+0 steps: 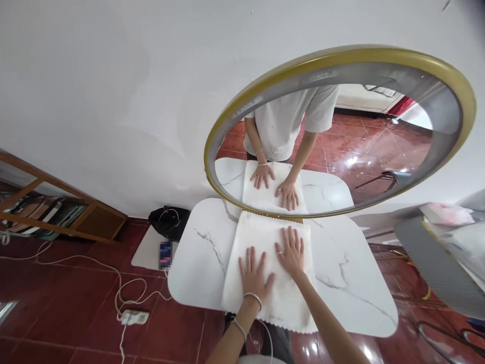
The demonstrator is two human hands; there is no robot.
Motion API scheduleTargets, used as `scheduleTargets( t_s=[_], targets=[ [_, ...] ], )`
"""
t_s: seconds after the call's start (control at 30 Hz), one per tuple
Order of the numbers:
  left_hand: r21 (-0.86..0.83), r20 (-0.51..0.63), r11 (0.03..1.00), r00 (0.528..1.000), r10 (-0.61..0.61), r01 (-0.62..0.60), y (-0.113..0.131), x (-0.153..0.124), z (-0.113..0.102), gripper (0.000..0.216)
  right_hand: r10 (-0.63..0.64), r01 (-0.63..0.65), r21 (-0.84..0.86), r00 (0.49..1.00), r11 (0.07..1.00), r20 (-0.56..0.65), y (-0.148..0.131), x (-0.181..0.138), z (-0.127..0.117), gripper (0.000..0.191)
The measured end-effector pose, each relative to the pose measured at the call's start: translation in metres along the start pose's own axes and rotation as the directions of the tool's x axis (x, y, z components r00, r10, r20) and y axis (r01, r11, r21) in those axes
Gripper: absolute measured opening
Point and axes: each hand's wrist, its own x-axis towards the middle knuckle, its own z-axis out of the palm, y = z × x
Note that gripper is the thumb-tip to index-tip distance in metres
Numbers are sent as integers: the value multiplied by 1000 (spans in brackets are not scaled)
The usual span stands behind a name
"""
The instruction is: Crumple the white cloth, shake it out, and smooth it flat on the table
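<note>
A white cloth with scalloped edges [273,303] lies across the middle of a white marble-patterned table [348,273], its near end reaching the table's front edge. My left hand [254,273] rests flat on the cloth's left part, fingers spread, with bracelets at the wrist. Farther up and to the right, my right hand [291,253] presses flat on the cloth too, fingers stretched out, a ring on one of them. Neither hand holds anything.
A gold-framed oval mirror [341,53] stands at the table's back, reflecting my torso and hands. Left are a wooden bookshelf [102,220], a black bag [170,222], a phone [165,254], and a power strip [134,317] with cables on the red tiled floor. A grey ribbed cabinet [435,258] stands right.
</note>
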Motion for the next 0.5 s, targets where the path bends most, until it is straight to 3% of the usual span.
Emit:
scheduleTargets(
  t_s=[0.17,0.37,0.5],
  targets=[
    [-27,15,999,1000,19,-18,-23,-1,-12,68,-40,40,2,999,999,-6,-22,-1,3,64],
    [26,-20,998,998,-58,59,-89,-13,-44,64,-117,116,80,993,990,7,-100,7,8,66],
    [73,-55,990,992,-114,118,-119,-22,-60,61,-184,180,136,983,974,12,-146,14,11,67]
  ],
)
